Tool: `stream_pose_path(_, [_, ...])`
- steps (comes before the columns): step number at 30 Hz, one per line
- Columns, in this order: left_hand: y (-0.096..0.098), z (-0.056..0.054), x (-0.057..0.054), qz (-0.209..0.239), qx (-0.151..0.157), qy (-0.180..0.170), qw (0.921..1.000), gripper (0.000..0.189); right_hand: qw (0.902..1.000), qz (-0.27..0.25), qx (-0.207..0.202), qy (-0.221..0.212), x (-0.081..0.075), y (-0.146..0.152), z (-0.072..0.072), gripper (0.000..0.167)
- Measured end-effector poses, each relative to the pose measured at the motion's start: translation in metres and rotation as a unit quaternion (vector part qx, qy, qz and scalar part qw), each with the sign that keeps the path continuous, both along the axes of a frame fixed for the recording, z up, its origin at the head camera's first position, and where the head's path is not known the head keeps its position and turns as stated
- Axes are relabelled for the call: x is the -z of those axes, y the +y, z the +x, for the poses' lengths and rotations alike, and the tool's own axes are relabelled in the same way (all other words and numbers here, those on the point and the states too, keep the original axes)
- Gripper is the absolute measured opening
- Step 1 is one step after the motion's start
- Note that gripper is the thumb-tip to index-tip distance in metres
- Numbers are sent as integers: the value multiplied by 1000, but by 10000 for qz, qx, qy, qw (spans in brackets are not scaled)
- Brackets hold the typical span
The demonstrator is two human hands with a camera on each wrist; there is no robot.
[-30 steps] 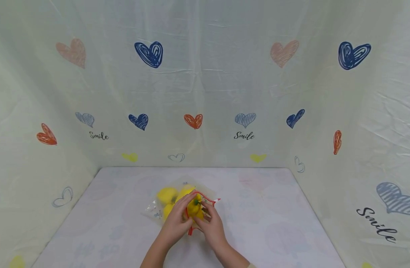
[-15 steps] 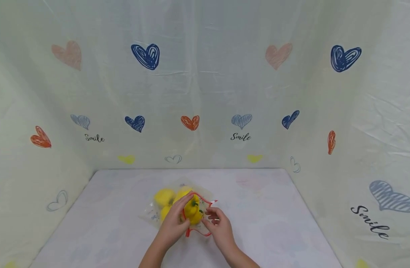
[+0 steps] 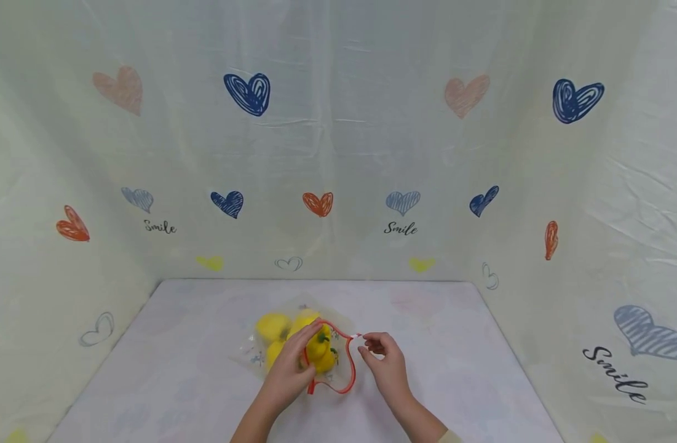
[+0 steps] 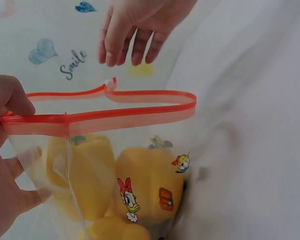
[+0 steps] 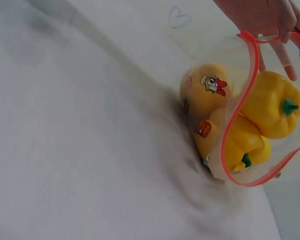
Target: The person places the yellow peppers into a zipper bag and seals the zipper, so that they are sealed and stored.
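A clear zip bag [image 4: 147, 122] with a red zip edge and cartoon prints lies on the table, its mouth gaping to the right. Inside are several yellow bell peppers [image 5: 272, 105] with green stems; other yellow pieces [image 3: 273, 327] farther in are blurred by the plastic. My left hand [image 3: 287, 364] grips the bag's rim, thumb and fingers at the red edge. Beside the mouth's right corner, my right hand [image 3: 389, 368] hovers with loosely bent fingers. In the left wrist view those fingers [image 4: 140, 47] hang just above the white zip slider [image 4: 110, 84], apart from it.
The bag rests on a white table [image 3: 454, 369] with faint prints. Pale curtains [image 3: 349, 147] with hearts and the word Smile stand behind and along both sides.
My right hand has drawn away from the peppers to the right, out of the bag's mouth. The mouth has widened. My left hand keeps its grip on the rim.
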State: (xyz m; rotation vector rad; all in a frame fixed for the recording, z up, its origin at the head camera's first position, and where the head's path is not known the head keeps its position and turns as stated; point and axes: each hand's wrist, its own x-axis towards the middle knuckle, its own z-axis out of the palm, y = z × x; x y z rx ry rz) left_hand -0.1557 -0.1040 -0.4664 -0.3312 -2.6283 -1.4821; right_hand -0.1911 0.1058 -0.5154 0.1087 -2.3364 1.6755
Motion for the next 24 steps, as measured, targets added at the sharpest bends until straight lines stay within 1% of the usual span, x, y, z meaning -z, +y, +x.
stream_pose_path(4, [0,0,-1,-33,19,-28,10000,78,9996,227,-108,105,0,4,-9,24])
stream_pose_path(9, [1,1,1,-29,77,-69,9999,76,9979,440,-478,62,1,6,-17,25])
stream_pose_path(12, [0,4,2,-10,143,-123,9998,75,9960,543,-711,35,1,4,-20,22])
stream_pose_path(14, [0,4,3,-39,189,-116,9997,75,9952,578,-784,40,2,2,-21,20])
stream_pose_path(17, [-1,4,3,-92,193,-53,9998,74,9952,588,-779,74,3,-1,-23,16])
stream_pose_path(20, [-2,5,3,-178,207,-16,9996,73,9964,518,-667,82,5,-4,-24,13])
stream_pose_path(22, [-3,6,4,-234,226,-26,9995,73,9973,421,-594,9,8,-5,-24,12])
stream_pose_path(24, [-4,9,5,-285,203,-71,9994,76,9980,273,-551,-166,9,-8,-23,12])
